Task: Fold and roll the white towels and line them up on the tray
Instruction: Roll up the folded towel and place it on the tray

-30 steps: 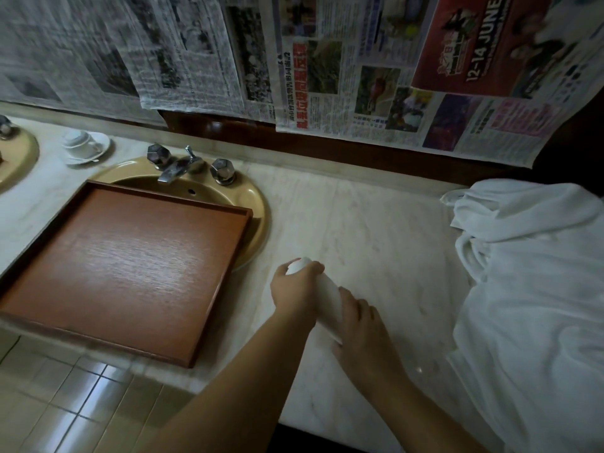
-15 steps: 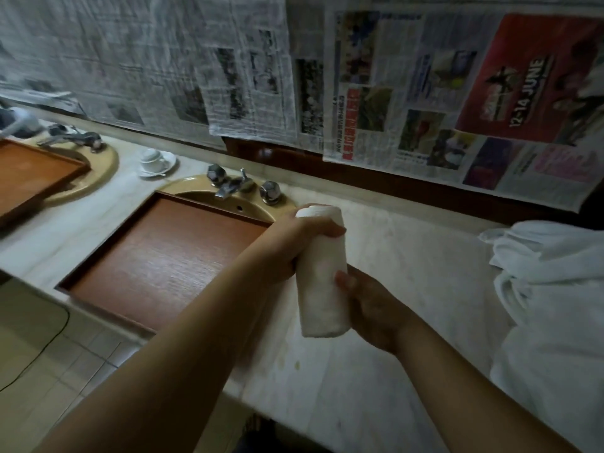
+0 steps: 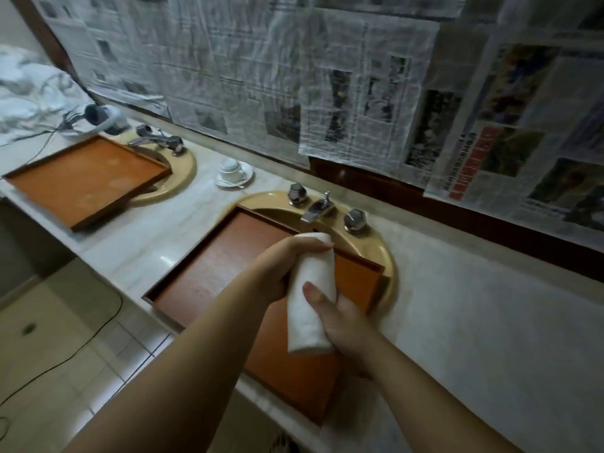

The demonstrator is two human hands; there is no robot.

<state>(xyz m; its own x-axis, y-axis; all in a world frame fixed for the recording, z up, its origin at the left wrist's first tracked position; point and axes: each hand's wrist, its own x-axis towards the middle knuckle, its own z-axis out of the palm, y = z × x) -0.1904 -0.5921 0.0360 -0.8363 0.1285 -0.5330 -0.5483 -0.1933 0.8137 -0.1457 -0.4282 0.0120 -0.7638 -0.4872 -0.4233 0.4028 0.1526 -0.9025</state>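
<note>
Both hands are gripping a rolled white towel (image 3: pixel 309 289) above the wooden tray (image 3: pixel 228 256): left hand (image 3: pixel 281 263) curling round its top, right hand (image 3: pixel 340 318) wrapping its lower half, fingers mostly hiding behind the soft cylinder

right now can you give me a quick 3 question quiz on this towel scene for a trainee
1. True or false: the rolled towel already lies flat on the near tray.
2. Which hands grip the towel? A) left only B) right only C) both
3. Fill in: an upturned ____ sits on a saucer between the two sinks.

Key: 1 false, it is held above the tray. 2 C, left hand and right hand. 3 cup.
</note>
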